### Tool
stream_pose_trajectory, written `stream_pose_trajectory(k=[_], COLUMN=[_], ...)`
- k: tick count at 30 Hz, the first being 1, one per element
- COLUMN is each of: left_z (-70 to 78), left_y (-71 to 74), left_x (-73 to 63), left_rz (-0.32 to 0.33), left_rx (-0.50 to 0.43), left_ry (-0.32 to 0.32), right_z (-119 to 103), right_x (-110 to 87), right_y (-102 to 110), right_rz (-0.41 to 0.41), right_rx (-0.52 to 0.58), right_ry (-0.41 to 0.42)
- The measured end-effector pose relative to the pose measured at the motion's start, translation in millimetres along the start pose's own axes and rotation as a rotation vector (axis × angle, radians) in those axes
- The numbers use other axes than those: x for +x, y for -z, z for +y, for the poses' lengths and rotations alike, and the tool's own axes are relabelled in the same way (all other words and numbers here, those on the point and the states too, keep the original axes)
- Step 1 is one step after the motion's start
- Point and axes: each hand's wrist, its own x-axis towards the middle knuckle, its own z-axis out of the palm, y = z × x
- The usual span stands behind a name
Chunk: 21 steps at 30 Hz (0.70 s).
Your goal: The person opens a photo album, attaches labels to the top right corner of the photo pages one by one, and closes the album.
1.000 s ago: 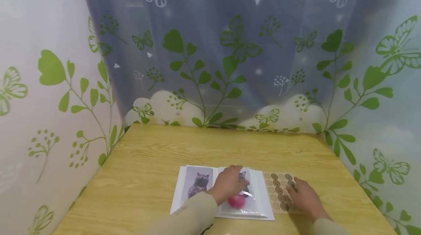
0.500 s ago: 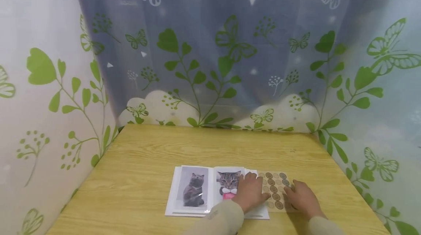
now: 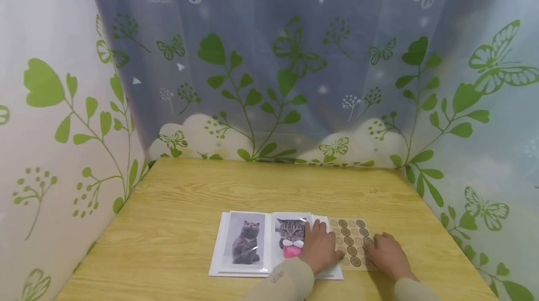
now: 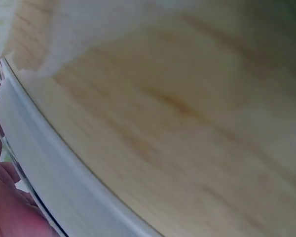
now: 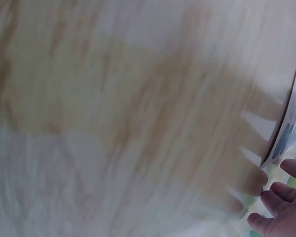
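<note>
Photo album open at two cats, a hand on the right page!

Here's the album [image 3: 216, 253] lying flat on the near part of the table, grey cat photo [image 3: 245, 245] on the left page, tabby photo [image 3: 289, 231] on the right. The left hand [image 3: 320, 247] rests across that right page, fingers extended, thumb out towards the sheet of brown circles [image 3: 349, 245] just beside the album. Over on that sheet's far side, the right hand [image 3: 389, 254], fingers loose, thumb at the edge; whether it presses, I can't tell. Beneath it all, the wood-grain table [image 3: 189, 191]; behind, a leaf-and-butterfly curtain [image 3: 269, 99].
</note>
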Motion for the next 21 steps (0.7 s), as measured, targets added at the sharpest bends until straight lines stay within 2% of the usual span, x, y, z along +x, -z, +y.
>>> stream_pose_trajectory(k=[4,10,17,21], left_z=[2.4,6.1,8.7,9.7], left_y=[-0.9,-0.8,-0.2,3.0], left_x=[-1.0,-2.7,-3.1,-3.4], left_rz=[-0.021,-0.070,-0.116,-0.143], left_rx=[0.034,0.028,0.026,0.000], left_ry=[-0.006,-0.009,-0.017,-0.014], right_z=[-0.9,-2.6,-1.6,-7.1], right_x=[-1.4,-1.7,2.7,4.4], right_y=[-1.9,-3.4,-3.7,-2.5], right_rz=[0.007,0.034,0.026,0.052], right_rx=[-0.025,-0.032,0.017,0.093], right_ry=[0.000,-0.001,-0.020,-0.021])
